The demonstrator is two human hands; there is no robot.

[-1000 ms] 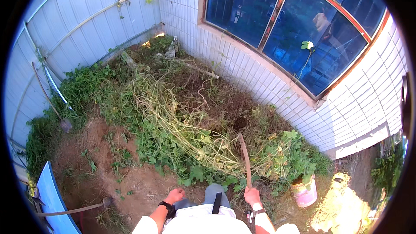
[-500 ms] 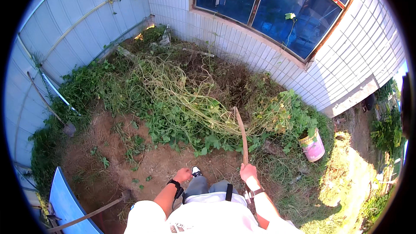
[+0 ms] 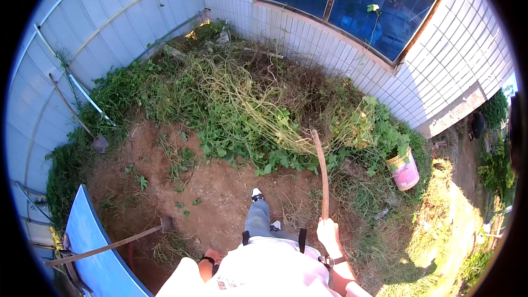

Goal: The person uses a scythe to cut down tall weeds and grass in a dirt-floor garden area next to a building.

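My right hand (image 3: 329,232) is closed around the lower end of a long, slightly curved wooden stick (image 3: 323,179). The stick points forward and away from me. In this view, its far tip overlaps the near edge of a heap of tangled green and yellowish vines (image 3: 264,110); whether it touches them I cannot tell. Low beside my body hangs my left hand (image 3: 214,254), partly hidden by my sleeve and shirt, with a dark band at the wrist. Its fingers do not show clearly, and nothing is visible in it.
A blue board (image 3: 102,242) stands at near left, with a long-handled tool (image 3: 110,246) across it. A shovel (image 3: 99,143) leans on the metal fence (image 3: 71,99). A pink bucket (image 3: 404,171) stands at right. Beyond the vines rises a white tiled wall (image 3: 324,49).
I have stepped forward over the bare soil, one foot ahead. My left hand has swung back toward my side. The stick stays in my right hand, still pointing forward.
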